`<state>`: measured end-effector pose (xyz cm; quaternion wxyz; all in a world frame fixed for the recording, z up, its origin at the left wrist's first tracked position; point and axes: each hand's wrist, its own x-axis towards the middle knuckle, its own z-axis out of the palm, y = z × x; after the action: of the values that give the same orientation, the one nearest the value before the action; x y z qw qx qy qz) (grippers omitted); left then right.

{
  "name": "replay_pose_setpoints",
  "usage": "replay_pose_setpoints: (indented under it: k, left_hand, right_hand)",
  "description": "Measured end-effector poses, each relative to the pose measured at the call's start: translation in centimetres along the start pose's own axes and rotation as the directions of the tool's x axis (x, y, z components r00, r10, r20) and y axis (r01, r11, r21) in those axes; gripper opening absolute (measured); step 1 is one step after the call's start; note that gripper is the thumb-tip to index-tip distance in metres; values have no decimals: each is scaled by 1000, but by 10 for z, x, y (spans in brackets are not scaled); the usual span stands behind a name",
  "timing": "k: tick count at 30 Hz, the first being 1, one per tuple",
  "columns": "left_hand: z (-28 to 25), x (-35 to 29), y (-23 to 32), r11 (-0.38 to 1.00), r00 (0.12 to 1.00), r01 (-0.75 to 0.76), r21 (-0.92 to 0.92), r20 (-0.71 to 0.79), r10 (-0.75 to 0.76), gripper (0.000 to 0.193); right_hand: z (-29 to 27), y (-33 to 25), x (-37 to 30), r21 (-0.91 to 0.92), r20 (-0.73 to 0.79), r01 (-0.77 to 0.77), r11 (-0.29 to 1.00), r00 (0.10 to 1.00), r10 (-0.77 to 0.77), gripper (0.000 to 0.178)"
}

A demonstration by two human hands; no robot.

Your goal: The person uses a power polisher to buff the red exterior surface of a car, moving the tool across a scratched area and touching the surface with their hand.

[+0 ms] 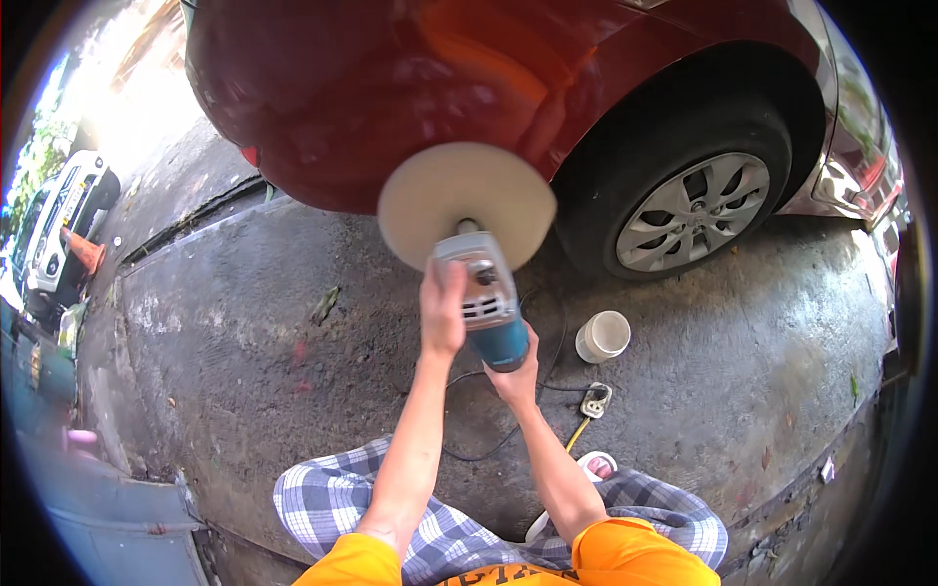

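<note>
Both my hands hold a teal and grey power polisher [486, 283] out in front of me. My left hand [445, 311] wraps the side of its grey head, and my right hand [518, 368] grips the teal body at the rear. A large round cream polishing pad [467, 190] is on the polisher's front. It lies at the lower part of a dark red car bumper [391, 88], left of the wheel; whether it presses on the paint cannot be told. A dark power cord [493, 451] curves over the ground below the tool.
A car wheel [696, 210] stands right of the pad. On the concrete ground [244, 322] are a white tub [603, 337] and a socket block [595, 400] with a yellow cord. Far left, an orange cone [86, 252] stands by a parked white vehicle [59, 215].
</note>
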<state>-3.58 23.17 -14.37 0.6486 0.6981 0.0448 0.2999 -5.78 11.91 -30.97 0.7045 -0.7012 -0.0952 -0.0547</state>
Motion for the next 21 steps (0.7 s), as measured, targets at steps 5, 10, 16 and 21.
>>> replay_pose_setpoints:
  k: [5,10,16,21]
  left_hand:
    - [70,3,56,955,997,-26,296,75,4,49]
    - [88,23,113,957,994,-56,286,102,28,52]
    - [34,59,164,969,980,-196,154,-15,200,51]
    - [-70,87,145,986,964,-107,131,-230,136,65]
  right_hand:
    - [-25,-31,16,273,-65,29,962,998,-11,81]
    - [-37,-75,40,292,-70,101,951,994,-84,82]
    - [1,-144,59,272,115,57,961,989,-92,87]
    - [69,-148,61,87,296,67,994,951,-90,93]
